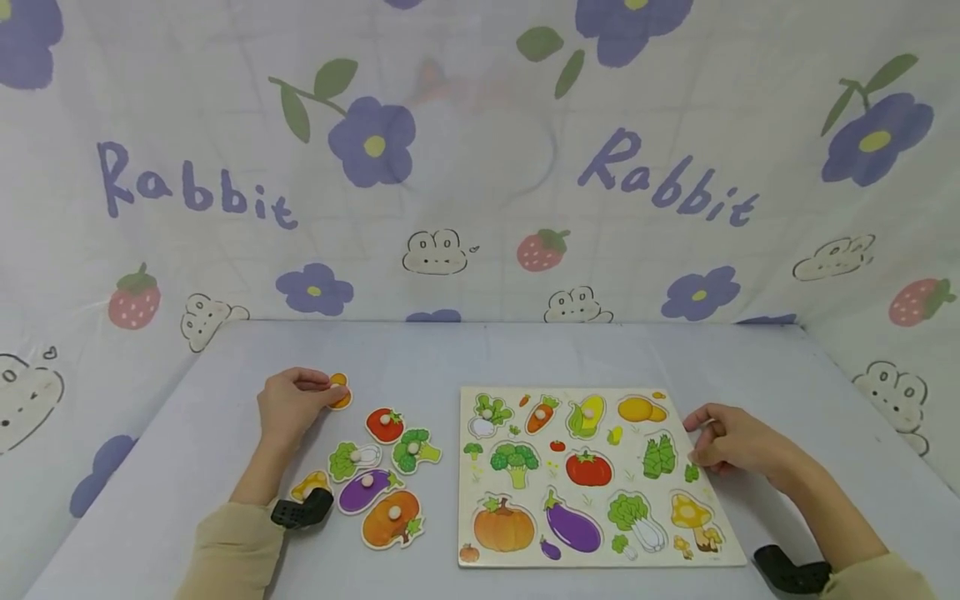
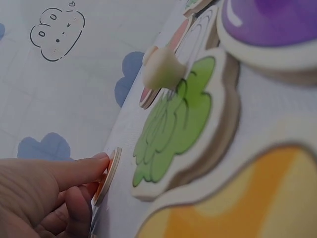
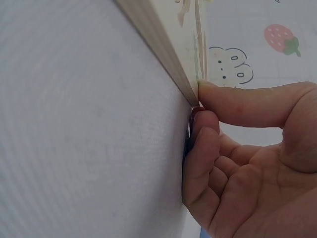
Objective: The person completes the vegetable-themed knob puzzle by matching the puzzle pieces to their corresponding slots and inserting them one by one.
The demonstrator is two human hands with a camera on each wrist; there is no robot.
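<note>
At the far left of the table, my left hand (image 1: 292,406) pinches an orange, two-lobed potato puzzle piece (image 1: 340,392) between thumb and fingers. The left wrist view shows this thin piece (image 2: 114,168) edge-on, tilted, its knob hidden by the fingers. My right hand (image 1: 738,442) grips the right edge of the wooden vegetable puzzle board (image 1: 600,485). In the right wrist view, the thumb lies on the board's top face and curled fingers meet its edge from below. Knobbed radish (image 1: 487,415), carrot (image 1: 540,415) and corn (image 1: 587,415) pieces sit in the board.
Between left hand and board lie loose knobbed pieces: tomato (image 1: 385,425), broccoli (image 1: 416,451), leafy cabbage (image 1: 347,460), eggplant (image 1: 363,493) and pumpkin (image 1: 392,521). A mushroom piece (image 1: 310,483) is partly covered by the left wrist camera (image 1: 303,510). Patterned cloth (image 1: 480,167) hangs behind the table.
</note>
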